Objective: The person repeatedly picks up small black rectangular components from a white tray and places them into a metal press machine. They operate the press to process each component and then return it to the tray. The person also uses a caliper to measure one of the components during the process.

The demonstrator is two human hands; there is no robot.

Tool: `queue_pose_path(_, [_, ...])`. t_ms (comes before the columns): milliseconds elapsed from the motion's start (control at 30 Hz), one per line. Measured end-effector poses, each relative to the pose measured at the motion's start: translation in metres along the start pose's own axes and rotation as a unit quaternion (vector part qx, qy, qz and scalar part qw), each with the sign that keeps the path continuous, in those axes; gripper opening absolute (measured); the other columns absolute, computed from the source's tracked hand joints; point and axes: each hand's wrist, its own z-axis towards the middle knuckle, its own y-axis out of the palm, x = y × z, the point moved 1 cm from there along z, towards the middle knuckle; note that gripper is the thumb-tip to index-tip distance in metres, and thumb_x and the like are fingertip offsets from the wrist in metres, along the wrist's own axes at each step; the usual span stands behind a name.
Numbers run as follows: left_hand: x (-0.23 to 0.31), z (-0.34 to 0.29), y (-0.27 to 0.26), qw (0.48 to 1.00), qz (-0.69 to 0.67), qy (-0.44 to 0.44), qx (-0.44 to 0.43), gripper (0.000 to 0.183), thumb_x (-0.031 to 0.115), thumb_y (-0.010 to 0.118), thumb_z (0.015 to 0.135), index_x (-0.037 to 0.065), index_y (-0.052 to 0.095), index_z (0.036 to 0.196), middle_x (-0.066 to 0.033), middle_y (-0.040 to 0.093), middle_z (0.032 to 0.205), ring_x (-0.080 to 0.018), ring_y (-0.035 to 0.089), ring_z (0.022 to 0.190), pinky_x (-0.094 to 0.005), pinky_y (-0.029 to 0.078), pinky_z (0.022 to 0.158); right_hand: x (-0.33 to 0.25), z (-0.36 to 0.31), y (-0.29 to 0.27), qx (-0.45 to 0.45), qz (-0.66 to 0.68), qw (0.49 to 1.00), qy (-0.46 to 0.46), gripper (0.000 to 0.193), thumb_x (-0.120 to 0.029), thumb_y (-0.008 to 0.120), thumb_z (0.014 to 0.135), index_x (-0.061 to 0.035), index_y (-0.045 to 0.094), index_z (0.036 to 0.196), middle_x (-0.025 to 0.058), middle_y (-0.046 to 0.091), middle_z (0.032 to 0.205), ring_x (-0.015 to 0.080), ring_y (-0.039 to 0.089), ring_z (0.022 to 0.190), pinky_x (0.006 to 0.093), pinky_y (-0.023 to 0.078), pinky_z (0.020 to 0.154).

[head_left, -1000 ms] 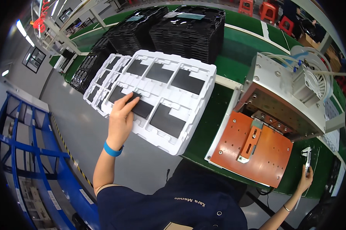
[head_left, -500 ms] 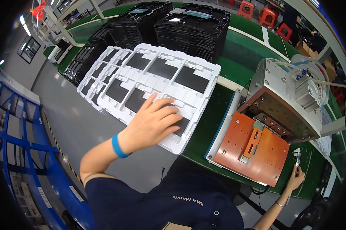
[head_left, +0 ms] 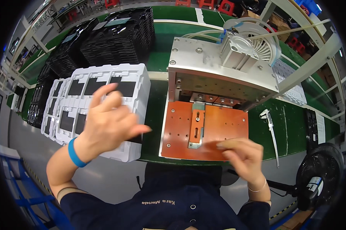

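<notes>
My left hand (head_left: 111, 124), with a blue wristband, is raised over the right side of a white plastic tray (head_left: 104, 73). Its thumb sticks out to the right and its fingers are bent and apart, slightly blurred; I see nothing in it. Flat dark grey pieces (head_left: 125, 88) lie in the tray's pockets. My right hand (head_left: 246, 155) hovers at the front right of an orange plate (head_left: 219, 122), thumb apart from the fingers, apparently holding nothing. A slotted orange bar (head_left: 197, 124) is fixed on that plate. A caliper (head_left: 272, 134) lies on the green bench to the right.
A metal press frame (head_left: 211, 61) with a cylinder stands over the plate's back. Tall stacks of black trays (head_left: 117, 40) stand behind the white tray, with another white tray (head_left: 52, 101) at its left. A black fan (head_left: 320, 174) stands at the right front.
My view has turned right. My right hand has left the caliper on the bench and come over the orange plate. My left hand has lifted from the dark pieces in the tray.
</notes>
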Motion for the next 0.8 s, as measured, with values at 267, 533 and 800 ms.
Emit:
queue_pose_path(267, [0.066,0.081,0.043,0.972,-0.1,0.147,0.154,0.012,0.024,0.063,0.088,0.013,0.06,0.089,-0.0004,0.058,0.076,-0.0196,0.056,0.088,-0.0429,0.045,0.1,0.017,0.011,0.043,-0.045,0.276,0.942,0.185,0.021,0.0,0.074,0.087,0.0048,0.067,0.107,0.0069,0.072,0.1,0.0094,0.066,0.089,0.023,0.053,0.077])
queue_pose_path(533, [-0.062,-0.102,-0.028,0.973,0.103,-0.196,0.07,0.012,0.011,0.076,0.079,0.006,0.065,0.076,-0.0068,0.064,0.078,-0.0295,0.062,0.088,-0.043,0.049,0.086,0.032,-0.021,-0.02,0.079,0.293,0.912,0.275,0.053,0.01,0.072,0.082,0.0023,0.051,0.13,0.0105,0.072,0.1,0.0064,0.066,0.082,0.0156,0.047,0.067])
queue_pose_path(800, [-0.114,-0.198,0.006,0.95,0.02,-0.31,-0.035,0.02,0.011,0.07,0.086,0.001,0.062,0.072,-0.0114,0.057,0.073,-0.0322,0.054,0.085,-0.0442,0.043,0.077,0.032,0.007,-0.011,0.001,0.097,0.946,0.309,0.032,-0.003,0.073,0.089,0.0002,0.06,0.118,0.0048,0.063,0.065,0.0073,0.051,0.047,0.0221,0.046,0.048])
